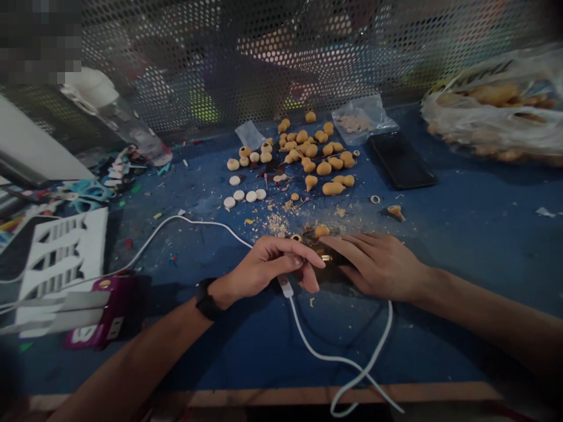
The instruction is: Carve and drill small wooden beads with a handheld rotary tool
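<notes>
My left hand (272,265) grips a slim handpiece with a white cable (285,286), which runs down over the blue work mat (475,264) and off its front edge. The fingertips of my right hand (378,266) lie over a dark object (334,264) with a small brass piece (326,257) showing beside them. Just above my hands sits a tan gourd-shaped bead (322,231). Farther back lies a loose group of similar beads (310,151) with several round cream discs (250,196) to their left. Pale shavings (276,223) are scattered between the group and my hands.
A black phone (402,159) and a small clear bag (360,120) lie at the back, with a large plastic bag of tan pieces (492,105) at the right. A perforated metal screen (264,58) stands behind. Blue-handled scissors (83,196) and a magenta package (103,310) lie left.
</notes>
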`<state>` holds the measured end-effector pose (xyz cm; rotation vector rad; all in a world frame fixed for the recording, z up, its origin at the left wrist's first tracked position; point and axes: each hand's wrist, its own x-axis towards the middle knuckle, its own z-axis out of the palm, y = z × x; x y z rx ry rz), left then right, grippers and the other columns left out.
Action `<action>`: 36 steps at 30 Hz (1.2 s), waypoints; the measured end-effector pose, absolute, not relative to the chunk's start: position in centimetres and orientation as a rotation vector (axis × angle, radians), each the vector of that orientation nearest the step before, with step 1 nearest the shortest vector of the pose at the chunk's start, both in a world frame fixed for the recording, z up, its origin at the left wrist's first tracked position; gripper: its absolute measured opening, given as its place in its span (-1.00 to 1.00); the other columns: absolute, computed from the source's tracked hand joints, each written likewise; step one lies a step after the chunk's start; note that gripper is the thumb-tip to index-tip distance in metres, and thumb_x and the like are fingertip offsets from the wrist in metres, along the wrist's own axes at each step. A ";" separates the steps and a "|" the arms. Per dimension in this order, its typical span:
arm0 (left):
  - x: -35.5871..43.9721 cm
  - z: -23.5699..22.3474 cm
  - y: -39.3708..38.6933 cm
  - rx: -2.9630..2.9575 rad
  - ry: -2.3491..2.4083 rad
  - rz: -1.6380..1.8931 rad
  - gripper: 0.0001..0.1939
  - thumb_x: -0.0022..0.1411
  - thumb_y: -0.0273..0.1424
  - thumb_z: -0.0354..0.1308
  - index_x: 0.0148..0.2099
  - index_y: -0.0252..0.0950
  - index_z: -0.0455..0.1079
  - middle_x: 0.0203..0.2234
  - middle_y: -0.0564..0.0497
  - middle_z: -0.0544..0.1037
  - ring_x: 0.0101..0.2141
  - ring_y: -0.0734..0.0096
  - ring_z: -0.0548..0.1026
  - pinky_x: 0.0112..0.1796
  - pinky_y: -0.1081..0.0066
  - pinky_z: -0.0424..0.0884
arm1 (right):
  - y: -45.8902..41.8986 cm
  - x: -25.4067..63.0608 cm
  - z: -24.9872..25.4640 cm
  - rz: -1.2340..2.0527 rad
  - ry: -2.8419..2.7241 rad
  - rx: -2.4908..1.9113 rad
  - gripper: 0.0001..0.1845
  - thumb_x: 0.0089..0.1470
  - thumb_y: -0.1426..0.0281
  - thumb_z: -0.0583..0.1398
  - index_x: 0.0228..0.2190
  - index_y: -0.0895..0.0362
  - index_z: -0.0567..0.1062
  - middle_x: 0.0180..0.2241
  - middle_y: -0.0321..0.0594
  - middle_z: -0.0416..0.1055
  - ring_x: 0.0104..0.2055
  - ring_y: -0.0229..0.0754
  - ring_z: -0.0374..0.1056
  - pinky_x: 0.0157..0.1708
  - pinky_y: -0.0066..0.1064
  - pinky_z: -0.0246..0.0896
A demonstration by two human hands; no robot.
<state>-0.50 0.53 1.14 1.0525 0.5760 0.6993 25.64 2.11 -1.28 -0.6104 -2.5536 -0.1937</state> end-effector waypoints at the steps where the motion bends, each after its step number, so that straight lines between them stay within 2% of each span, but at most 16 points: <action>1: -0.5 1.1 0.5 1.052 0.570 0.700 -0.76 0.39 -0.23 0.33 -0.11 -0.29 0.71 -0.42 -0.09 0.74 -0.42 0.43 0.68 -0.31 0.51 0.56 | 2.1 25.6 -1.3 -0.196 -2.554 -0.604 -0.61 0.28 0.56 0.11 0.12 0.35 0.43 -0.19 0.05 0.68 -0.24 0.01 0.63 -0.31 -0.26 0.50; 8: -0.8 0.5 0.6 1.054 0.599 0.685 -0.77 0.39 -0.34 0.25 -0.06 -0.31 0.71 -0.39 -0.12 0.75 -0.43 0.40 0.69 -0.50 0.58 0.46 | 2.2 25.6 -1.2 -0.187 -2.553 -0.609 -0.59 0.28 0.56 0.13 0.13 0.31 0.44 -0.19 0.03 0.68 -0.23 -0.01 0.63 -0.28 -0.28 0.49; 15: -0.7 0.9 0.7 1.068 0.593 0.671 -0.73 0.39 -0.23 0.31 -0.09 -0.33 0.71 -0.39 -0.15 0.75 -0.39 0.34 0.72 -0.32 0.48 0.60 | 2.0 25.5 -1.2 -0.164 -2.556 -0.630 -0.60 0.29 0.55 0.11 0.13 0.30 0.45 -0.17 0.04 0.69 -0.23 0.03 0.64 -0.29 -0.23 0.53; 23: -0.4 1.5 0.5 1.084 0.596 0.694 -0.73 0.37 -0.22 0.35 -0.19 -0.35 0.69 -0.42 -0.15 0.74 -0.39 0.34 0.72 -0.29 0.47 0.61 | 2.1 25.5 -1.0 -0.179 -2.546 -0.595 -0.64 0.28 0.56 0.14 0.09 0.32 0.48 -0.19 0.04 0.69 -0.24 -0.01 0.64 -0.28 -0.28 0.52; 31: -0.9 0.5 0.6 1.015 0.592 0.672 -0.76 0.36 -0.31 0.28 -0.07 -0.34 0.71 -0.37 -0.15 0.76 -0.39 0.32 0.72 -0.36 0.48 0.60 | 2.1 25.5 -1.1 -0.188 -2.556 -0.621 -0.63 0.29 0.54 0.11 0.10 0.30 0.46 -0.19 0.02 0.69 -0.23 -0.01 0.64 -0.29 -0.26 0.54; 36: -0.8 0.8 0.7 1.050 0.598 0.660 -0.74 0.36 -0.25 0.33 -0.08 -0.33 0.70 -0.39 -0.15 0.76 -0.39 0.34 0.72 -0.36 0.50 0.58 | 2.1 25.5 -1.0 -0.196 -2.564 -0.637 -0.63 0.29 0.54 0.11 0.09 0.29 0.47 -0.18 0.02 0.69 -0.25 -0.03 0.64 -0.30 -0.30 0.53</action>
